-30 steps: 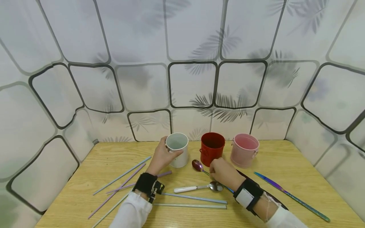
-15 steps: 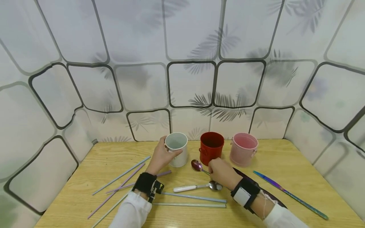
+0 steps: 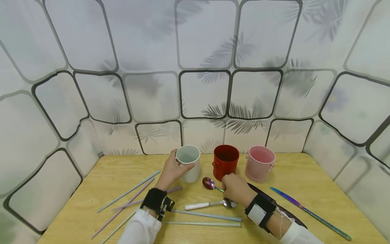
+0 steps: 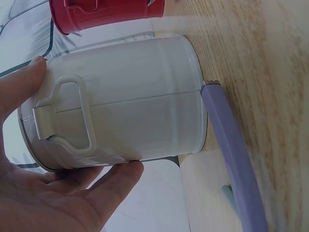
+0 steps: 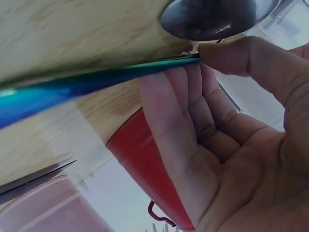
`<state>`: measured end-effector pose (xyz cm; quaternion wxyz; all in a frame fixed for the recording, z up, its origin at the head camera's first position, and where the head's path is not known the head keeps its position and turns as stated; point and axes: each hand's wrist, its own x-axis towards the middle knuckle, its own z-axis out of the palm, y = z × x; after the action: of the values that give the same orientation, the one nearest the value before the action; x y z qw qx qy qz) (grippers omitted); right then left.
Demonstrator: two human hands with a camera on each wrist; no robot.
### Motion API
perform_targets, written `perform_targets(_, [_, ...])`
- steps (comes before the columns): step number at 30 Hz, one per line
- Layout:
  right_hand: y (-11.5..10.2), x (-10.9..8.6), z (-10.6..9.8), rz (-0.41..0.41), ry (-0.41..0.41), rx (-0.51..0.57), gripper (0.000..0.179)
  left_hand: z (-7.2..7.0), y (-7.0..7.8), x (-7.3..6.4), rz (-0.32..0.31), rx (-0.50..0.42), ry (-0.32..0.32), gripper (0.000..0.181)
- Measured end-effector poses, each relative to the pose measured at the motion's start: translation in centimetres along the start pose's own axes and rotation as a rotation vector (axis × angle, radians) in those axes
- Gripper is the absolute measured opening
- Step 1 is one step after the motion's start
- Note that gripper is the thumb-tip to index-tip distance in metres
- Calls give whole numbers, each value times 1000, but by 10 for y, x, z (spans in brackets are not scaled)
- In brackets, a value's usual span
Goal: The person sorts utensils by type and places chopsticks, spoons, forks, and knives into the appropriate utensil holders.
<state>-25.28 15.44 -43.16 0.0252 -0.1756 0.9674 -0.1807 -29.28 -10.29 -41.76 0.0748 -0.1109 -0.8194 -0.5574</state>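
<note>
My left hand (image 3: 174, 171) grips a white metal bucket (image 3: 192, 171) near its rim, thumb on one side and fingers on the other. The bucket stands upright, and its looped handle (image 4: 86, 116) shows in the left wrist view. Between thumb and fingers, my right hand (image 3: 239, 188) pinches the handle of a rainbow-coloured metal spoon (image 3: 209, 183). That spoon's blue-green handle (image 5: 96, 82) crosses the right wrist view. Just behind the right hand stands a red bucket (image 3: 225, 164). A white-handled spoon (image 3: 198, 205) lies in front of the hand.
A pink bucket (image 3: 259, 167) stands at the back right. A rainbow knife (image 3: 313, 213) lies at the right. A dark, long utensil (image 3: 292, 214) lies partly under the right arm. Blue (image 3: 129, 191), purple (image 3: 131, 202) and pale green (image 3: 207, 224) sticks lie at the left and front.
The head view tilts slightly, so everything sits a little lower. The rainbow spoon's bowl shifts slightly toward me. Both hands keep their holds; the white bucket stays in place.
</note>
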Motion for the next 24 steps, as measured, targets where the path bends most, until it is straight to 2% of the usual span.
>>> perform_targets(13, [6,0,1,-110,49,-42,27,0,3,-2,10,-11,-8,85])
perform_targets(24, [-5,-8,-14,-152,81,-17,26,-1,1,-3,3,-12,-15,85])
